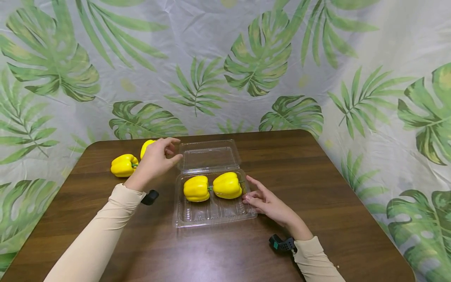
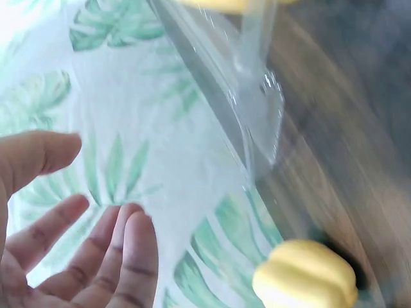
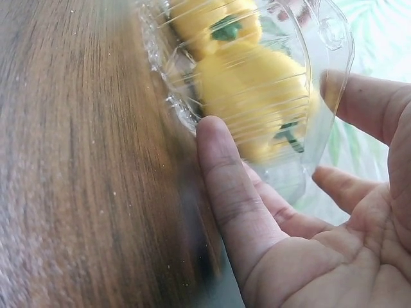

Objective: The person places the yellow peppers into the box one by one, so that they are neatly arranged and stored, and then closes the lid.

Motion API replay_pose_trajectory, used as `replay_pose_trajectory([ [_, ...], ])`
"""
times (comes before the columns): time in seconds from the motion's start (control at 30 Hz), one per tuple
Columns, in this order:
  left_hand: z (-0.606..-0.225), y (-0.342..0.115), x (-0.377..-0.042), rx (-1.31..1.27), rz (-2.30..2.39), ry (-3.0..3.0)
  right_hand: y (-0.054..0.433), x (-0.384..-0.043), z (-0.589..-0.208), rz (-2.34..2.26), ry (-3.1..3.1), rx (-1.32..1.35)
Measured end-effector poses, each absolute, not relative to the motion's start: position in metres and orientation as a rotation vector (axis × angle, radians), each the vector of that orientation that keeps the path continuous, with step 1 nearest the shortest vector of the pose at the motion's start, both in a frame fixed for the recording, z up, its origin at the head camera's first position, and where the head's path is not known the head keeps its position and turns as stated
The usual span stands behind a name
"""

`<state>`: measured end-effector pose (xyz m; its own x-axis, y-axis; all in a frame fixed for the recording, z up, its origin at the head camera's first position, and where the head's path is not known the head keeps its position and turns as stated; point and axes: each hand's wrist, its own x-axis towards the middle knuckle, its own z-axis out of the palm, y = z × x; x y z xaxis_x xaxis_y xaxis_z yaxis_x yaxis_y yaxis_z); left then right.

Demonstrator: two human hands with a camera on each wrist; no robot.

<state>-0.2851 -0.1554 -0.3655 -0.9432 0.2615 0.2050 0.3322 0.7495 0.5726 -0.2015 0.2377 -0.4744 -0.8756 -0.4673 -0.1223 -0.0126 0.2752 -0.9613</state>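
A clear plastic clamshell container lies open on the table, its lid folded back. Inside are two yellow bell peppers, one on the left and one on the right. My right hand holds the container's right side, thumb at the rim and fingers along the wall. Raised left of the lid, my left hand is empty, with fingers apart. Behind it are two more yellow peppers, a nearer one and a farther one, partly hidden by the hand.
The brown wooden table has rounded corners and ends at a leaf-patterned cloth behind it. Dark wrist devices sit at both sleeves, one on the left and one on the right.
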Motion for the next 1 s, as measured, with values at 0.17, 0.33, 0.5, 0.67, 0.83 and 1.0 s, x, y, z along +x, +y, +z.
replay_pose_trajectory([
  [0.17,-0.367,-0.169,-0.296,-0.356,-0.938,-2.780,0.238,-0.201,-0.474,-1.629,2.166,-0.440],
  [0.33,-0.370,-0.175,-0.305,-0.278,-0.913,-2.764,0.238,-0.201,-0.473,-1.633,2.164,-0.438],
  [0.5,-0.372,-0.182,-0.317,-0.176,-0.888,-2.786,0.238,-0.201,-0.473,-1.630,2.164,-0.444],
  [0.67,-0.374,-0.192,-0.329,-0.070,-0.873,-2.837,0.238,-0.201,-0.473,-1.624,2.167,-0.447],
  [0.83,-0.376,-0.199,-0.337,-0.009,-0.854,-2.872,0.239,-0.201,-0.473,-1.623,2.165,-0.451],
  [1.0,-0.378,-0.204,-0.344,0.042,-0.849,-2.898,0.239,-0.202,-0.473,-1.621,2.165,-0.448],
])
